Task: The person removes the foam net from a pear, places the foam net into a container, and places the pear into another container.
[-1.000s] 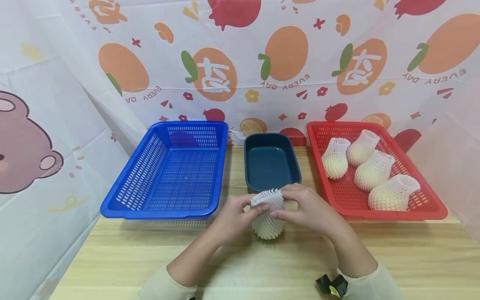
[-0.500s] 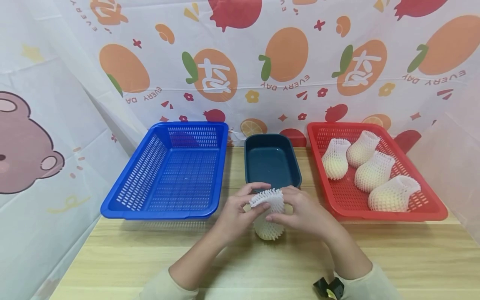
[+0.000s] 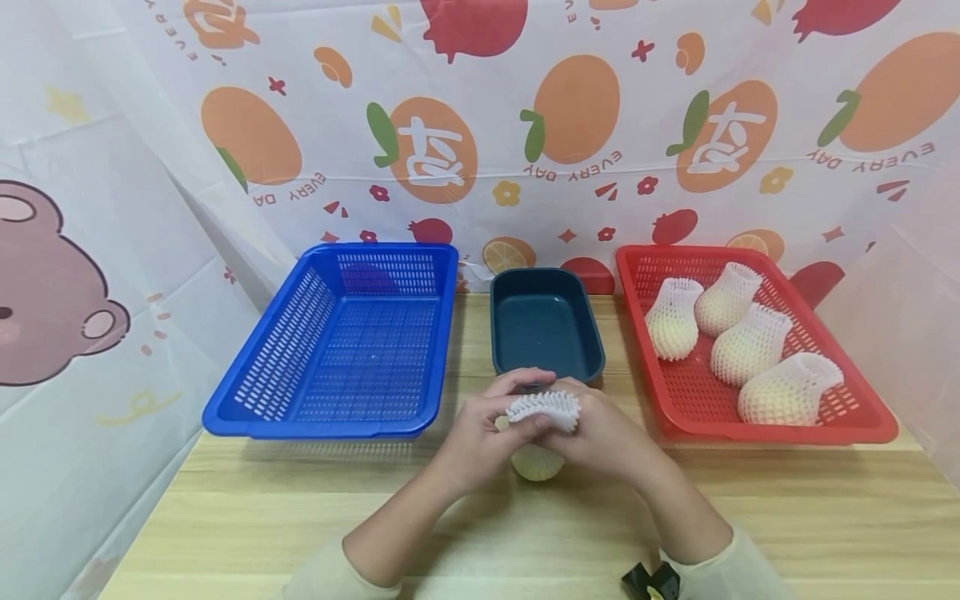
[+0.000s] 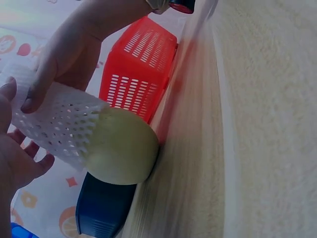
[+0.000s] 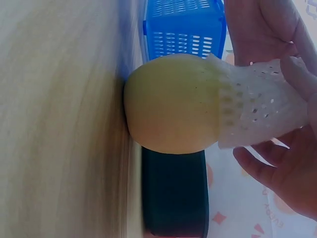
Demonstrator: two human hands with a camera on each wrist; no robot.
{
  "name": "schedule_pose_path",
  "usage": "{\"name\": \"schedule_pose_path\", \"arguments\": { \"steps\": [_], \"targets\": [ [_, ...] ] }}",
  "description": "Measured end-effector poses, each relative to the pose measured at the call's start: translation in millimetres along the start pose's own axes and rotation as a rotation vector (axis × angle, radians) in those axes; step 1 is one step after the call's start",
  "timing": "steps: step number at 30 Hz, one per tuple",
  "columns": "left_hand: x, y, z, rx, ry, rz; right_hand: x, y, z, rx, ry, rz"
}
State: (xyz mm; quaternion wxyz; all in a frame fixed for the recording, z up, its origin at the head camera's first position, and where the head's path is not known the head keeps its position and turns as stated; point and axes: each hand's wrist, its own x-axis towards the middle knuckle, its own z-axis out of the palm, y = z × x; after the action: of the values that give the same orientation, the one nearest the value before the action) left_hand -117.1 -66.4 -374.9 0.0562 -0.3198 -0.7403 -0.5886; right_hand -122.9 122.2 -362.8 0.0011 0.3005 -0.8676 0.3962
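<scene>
A round pale yellow-green fruit [image 5: 171,104] rests on the wooden table, its lower part bare; its exact kind is unclear. Around its top sits a white foam fruit net [image 3: 546,408], which stands up well above the fruit. With thumb and fingers, my left hand [image 3: 476,437] grips the net's left side. My right hand [image 3: 607,429] holds the opposite side, its thumb along the net in the left wrist view. Both wrist views show the fruit's bare skin [image 4: 124,148] below the net's edge. The fruit's top is hidden by the net.
Behind the hands stands a dark teal tub [image 3: 543,325]. A blue basket [image 3: 217,408] is at the left. At the right, a red basket [image 3: 750,432] holds several netted fruits [image 3: 750,343]. A printed cloth [image 3: 495,108] hangs behind.
The foam net has slid up the fruit, baring its lower part. My right hand has come in closer to the left, and its sleeve has shifted slightly left.
</scene>
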Motion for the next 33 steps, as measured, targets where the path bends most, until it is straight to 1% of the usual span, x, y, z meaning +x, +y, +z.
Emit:
{"name": "schedule_pose_path", "arguments": {
  "steps": [3,6,9,12,17,19,21,24,27,32,33],
  "targets": [
    [0.2,2.4,-0.8,0.001,-0.010,-0.050,0.3,0.7,-0.1,0.004,0.017,-0.044],
    [0.5,4.3,-1.4,0.007,-0.019,-0.103,-0.2,0.4,-1.5,0.021,0.036,-0.059],
    [0.7,4.5,-1.3,0.009,-0.023,-0.113,-0.5,0.2,-2.6,0.039,0.056,-0.065],
    [0.8,3.4,-0.3,-0.003,-0.019,-0.073,0.3,-0.7,-2.4,0.047,0.063,-0.087],
    [2.2,3.2,2.3,-0.025,0.005,0.001,2.7,-2.6,1.2,0.002,0.082,-0.168],
    [2.4,4.0,3.3,-0.011,0.021,0.033,3.2,-3.7,2.8,-0.018,0.093,-0.189],
    [2.6,5.0,4.1,0.003,0.035,0.068,2.8,-5.2,4.2,-0.027,0.102,-0.195],
    [2.5,6.6,5.2,0.006,0.046,0.116,1.3,-8.0,5.0,-0.022,0.110,-0.170],
    [2.9,8.8,5.8,-0.014,0.038,0.138,-0.4,-9.8,5.4,-0.033,0.118,-0.147],
    [2.3,13.8,4.8,0.011,0.030,0.148,-1.1,-10.8,6.5,-0.059,0.134,-0.144],
    [1.5,15.0,4.2,0.011,0.038,0.136,-0.9,-11.0,6.8,-0.061,0.140,-0.150]
  ]
}}
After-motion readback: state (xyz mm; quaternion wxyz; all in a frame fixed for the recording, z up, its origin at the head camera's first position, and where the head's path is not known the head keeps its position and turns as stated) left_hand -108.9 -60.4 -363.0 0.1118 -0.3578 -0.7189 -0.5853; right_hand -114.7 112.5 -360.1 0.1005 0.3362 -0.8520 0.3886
